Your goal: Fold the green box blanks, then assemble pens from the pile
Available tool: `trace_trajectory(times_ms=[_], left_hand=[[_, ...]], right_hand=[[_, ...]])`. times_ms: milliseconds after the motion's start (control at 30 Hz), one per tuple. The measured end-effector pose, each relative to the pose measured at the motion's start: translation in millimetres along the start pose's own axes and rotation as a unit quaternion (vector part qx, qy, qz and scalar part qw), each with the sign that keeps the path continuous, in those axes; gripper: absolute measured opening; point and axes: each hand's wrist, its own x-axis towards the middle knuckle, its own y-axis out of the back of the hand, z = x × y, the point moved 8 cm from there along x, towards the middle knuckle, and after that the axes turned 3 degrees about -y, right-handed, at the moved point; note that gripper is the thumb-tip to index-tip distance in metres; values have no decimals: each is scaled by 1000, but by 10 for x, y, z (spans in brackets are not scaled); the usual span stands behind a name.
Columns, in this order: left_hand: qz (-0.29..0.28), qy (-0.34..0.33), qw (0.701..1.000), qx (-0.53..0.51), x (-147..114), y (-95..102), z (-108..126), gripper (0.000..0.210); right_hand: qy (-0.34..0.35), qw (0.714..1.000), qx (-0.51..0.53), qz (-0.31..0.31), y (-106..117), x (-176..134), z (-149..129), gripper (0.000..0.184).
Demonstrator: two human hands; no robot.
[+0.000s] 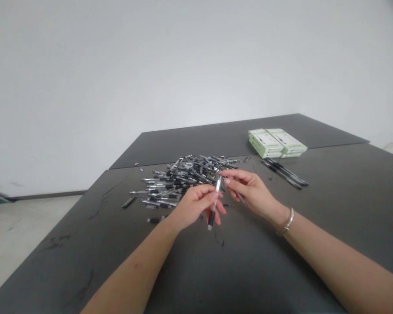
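A clear-barrelled pen [216, 186] with a black grip is held tilted above the table, its grip end pointing down towards me. My left hand [198, 203] is closed around its barrel, thumb on top and fingers underneath. At the pen's upper end, the index fingertip of my right hand [249, 187] touches or nearly touches it. My right fingers are pinched together, and a thin, pale stick-like piece [241, 199] pokes out below them; most of it is hidden. Just beyond both hands lies a loose pile of similar pens [183, 174].
Two side-by-side stacks of green and white boxes [275, 141] stand at the back right. Several black-and-clear pens [284, 173] lie together in front of them. Stray small parts [129, 202] lie left of the pile on the dark table [85, 253]. A white wall rises behind.
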Motion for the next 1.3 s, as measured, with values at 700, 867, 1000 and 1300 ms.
trace_trajectory(times_ms=[700, 867, 1000, 1300], left_hand=[[245, -141, 943, -174, -10, 568, 198, 19], [255, -145, 935, -200, -11, 592, 195, 15], [269, -138, 932, -203, -23, 631, 166, 14], [273, -156, 925, -212, -35, 677, 176, 10]], right_hand=[[-37, 992, 100, -65, -157, -59, -105, 26], [-18, 992, 124, 5, -45, -31, -144, 19], [-4, 988, 148, 46, 34, -24, -180, 13], [34, 983, 161, 85, 152, -18, -239, 17]])
